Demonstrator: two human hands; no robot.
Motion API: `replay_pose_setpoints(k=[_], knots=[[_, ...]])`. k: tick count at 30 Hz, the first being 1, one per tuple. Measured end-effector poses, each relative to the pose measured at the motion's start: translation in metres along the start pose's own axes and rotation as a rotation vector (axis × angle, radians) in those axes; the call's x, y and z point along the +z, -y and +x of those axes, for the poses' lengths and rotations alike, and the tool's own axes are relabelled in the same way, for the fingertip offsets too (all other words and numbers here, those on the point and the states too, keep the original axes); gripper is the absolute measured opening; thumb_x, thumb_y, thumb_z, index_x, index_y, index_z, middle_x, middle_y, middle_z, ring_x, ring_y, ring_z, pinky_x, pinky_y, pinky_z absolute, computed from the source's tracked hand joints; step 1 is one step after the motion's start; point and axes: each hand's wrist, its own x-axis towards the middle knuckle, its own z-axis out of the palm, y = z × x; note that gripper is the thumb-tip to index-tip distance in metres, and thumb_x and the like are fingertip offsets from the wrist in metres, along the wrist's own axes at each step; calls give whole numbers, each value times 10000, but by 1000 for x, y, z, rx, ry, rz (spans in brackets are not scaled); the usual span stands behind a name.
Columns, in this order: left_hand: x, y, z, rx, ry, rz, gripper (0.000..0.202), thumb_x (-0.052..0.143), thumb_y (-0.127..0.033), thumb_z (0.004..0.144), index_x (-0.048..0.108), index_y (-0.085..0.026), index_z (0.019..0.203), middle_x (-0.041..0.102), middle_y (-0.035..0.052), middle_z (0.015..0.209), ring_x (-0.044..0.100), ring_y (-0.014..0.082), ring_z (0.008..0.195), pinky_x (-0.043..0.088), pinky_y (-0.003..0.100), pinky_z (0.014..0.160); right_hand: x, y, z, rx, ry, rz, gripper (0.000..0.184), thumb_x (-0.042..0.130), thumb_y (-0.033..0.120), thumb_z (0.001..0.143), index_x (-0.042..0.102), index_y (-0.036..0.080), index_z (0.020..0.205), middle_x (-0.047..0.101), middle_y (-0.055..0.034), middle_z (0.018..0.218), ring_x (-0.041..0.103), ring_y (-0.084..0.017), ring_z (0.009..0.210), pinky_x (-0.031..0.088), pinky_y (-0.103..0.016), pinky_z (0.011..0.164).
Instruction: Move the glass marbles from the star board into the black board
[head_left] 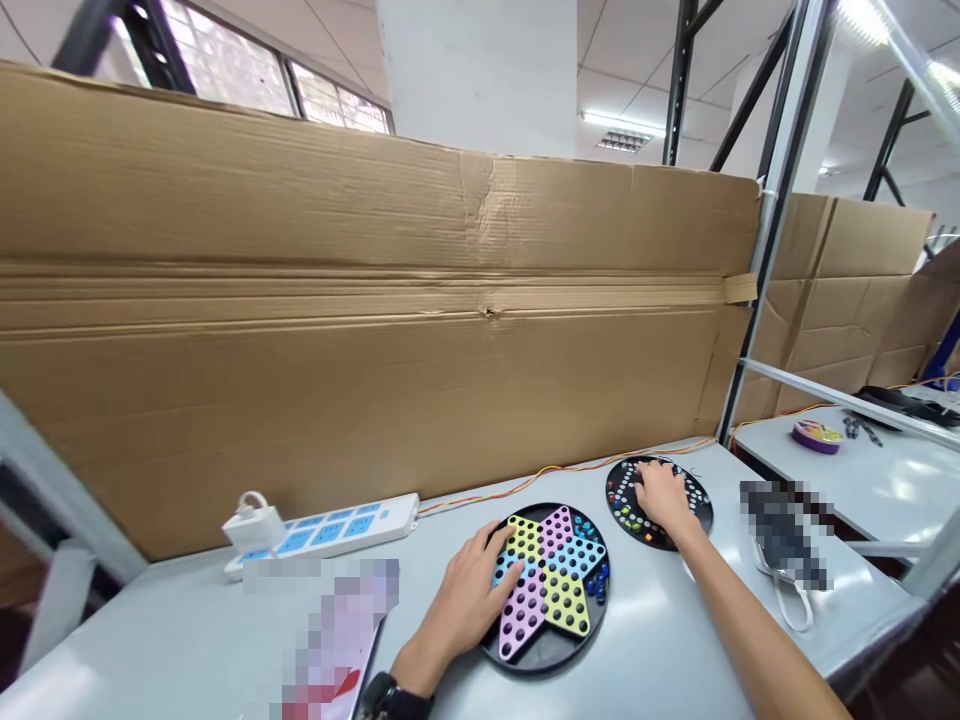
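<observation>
A round black Chinese checkers board (551, 585) with a pastel star of holes lies on the grey table (660, 640) in front of me. My left hand (472, 590) rests flat on its left edge, fingers spread. Several blue marbles (598, 580) sit at the board's right rim. Farther right lies a second black round tray (694, 500) holding several coloured marbles. My right hand (664, 497) is laid over that tray, fingers curled down among the marbles; whether it holds one is hidden.
A tall cardboard wall (375, 330) closes the back of the table. A white power strip (330, 530) with a charger plugged in lies at the left, thin coloured wires (570, 468) run along the wall. A metal rack post (765, 250) stands right, another table beyond.
</observation>
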Motion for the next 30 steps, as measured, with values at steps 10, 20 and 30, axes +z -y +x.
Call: replay_pose_setpoints(k=[10,20,30], knots=[[-1,-3,-1,-10,18,-4,523,466,-501,981,551,-258,1437,526,100,1545,529,324,1381,432,513,1160,15,3,-7,-223,-28,261,205,539,271,958,708,198,1047,722,-91,1171,595,-248,1135,360,-378,985],[-1,-2,-1,1,2,-8,495,470,-501,988,566,-277,1419,532,91,1538,537,320,1374,439,510,1152,8,14,-16,-293,75,277,229,569,234,956,739,172,1097,752,-101,1136,656,-235,1071,412,-324,954],[-1,-2,-1,11,6,-10,499,472,-507,992,570,-261,1415,526,104,1540,542,326,1363,441,514,1151,7,15,-19,-335,18,615,204,600,259,874,745,157,974,736,-76,915,637,-203,856,466,-308,820]])
